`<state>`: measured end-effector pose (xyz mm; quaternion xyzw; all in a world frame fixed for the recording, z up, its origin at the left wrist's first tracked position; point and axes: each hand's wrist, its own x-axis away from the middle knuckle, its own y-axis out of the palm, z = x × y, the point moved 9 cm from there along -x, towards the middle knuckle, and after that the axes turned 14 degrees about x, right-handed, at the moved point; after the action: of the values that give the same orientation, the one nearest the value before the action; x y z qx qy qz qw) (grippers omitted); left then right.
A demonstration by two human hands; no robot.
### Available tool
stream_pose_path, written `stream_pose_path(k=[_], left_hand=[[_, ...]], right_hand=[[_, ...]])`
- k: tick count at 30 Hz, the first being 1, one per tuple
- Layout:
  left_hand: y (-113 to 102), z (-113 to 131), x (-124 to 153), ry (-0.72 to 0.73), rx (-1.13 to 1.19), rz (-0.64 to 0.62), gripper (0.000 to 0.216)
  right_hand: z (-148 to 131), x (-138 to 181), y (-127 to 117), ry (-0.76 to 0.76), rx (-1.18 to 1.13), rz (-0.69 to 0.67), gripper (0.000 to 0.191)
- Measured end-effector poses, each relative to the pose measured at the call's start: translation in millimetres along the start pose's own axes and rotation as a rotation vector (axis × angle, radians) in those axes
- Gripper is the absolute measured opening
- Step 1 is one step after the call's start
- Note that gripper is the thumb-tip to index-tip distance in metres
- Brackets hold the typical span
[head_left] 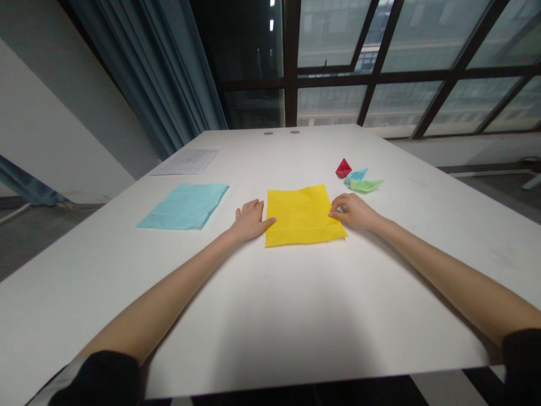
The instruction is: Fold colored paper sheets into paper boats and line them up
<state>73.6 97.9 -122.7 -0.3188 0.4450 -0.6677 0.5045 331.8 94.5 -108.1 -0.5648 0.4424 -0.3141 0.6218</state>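
Note:
A creased yellow paper sheet (301,215) lies flat on the white table (270,299) in front of me. My left hand (250,220) rests flat beside the sheet's left edge, fingers stretched out, thumb tip touching the paper. My right hand (351,210) is at the sheet's right edge, fingers curled and pinching the paper's edge.
A light blue paper sheet (185,205) lies to the left. A white printed page (187,161) sits further back left. Three folded paper boats, red (343,168), light blue (357,175) and green (366,184), stand behind my right hand. Windows and a curtain are beyond the table.

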Motion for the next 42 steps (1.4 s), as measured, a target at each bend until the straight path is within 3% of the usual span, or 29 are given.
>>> stream_pose_path(k=[4, 6, 14, 24, 28, 32, 38, 42], left_hand=[[-2.6, 2.1, -2.4, 0.009, 0.057, 0.027, 0.056], [-5.3, 2.4, -3.7, 0.017, 0.101, 0.060, 0.050], [-9.5, 6.2, -5.2, 0.101, 0.335, 0.112, 0.028], [-17.2, 6.1, -6.0, 0.113, 0.390, 0.163, 0.033], [-16.2, 4.9, -8.4, 0.144, 0.435, 0.146, 0.026], [-18.6, 12.5, -5.8, 0.218, 0.366, 0.135, 0.025], [-15.5, 26.0, -0.8, 0.292, 0.148, 0.065, 0.033], [-14.1, 52.5, 8.6, 0.350, 0.060, 0.044, 0.035]], right_hand=[[14.5, 1.4, 10.8, 0.125, 0.085, -0.055, 0.056], [17.7, 1.3, 17.3, 0.133, 0.081, -0.104, 0.061], [16.6, -2.6, 15.2, 0.100, -0.159, -0.065, 0.039], [15.3, -2.8, 15.9, 0.184, -0.644, -0.025, 0.030], [13.2, -4.1, 6.4, 0.122, -0.582, 0.025, 0.020], [10.3, -2.0, 9.0, 0.100, -0.523, -0.021, 0.015], [0.4, -0.8, 4.3, -0.041, -0.353, -0.066, 0.032], [-17.8, -2.1, -13.7, -0.113, -0.204, -0.021, 0.034]])
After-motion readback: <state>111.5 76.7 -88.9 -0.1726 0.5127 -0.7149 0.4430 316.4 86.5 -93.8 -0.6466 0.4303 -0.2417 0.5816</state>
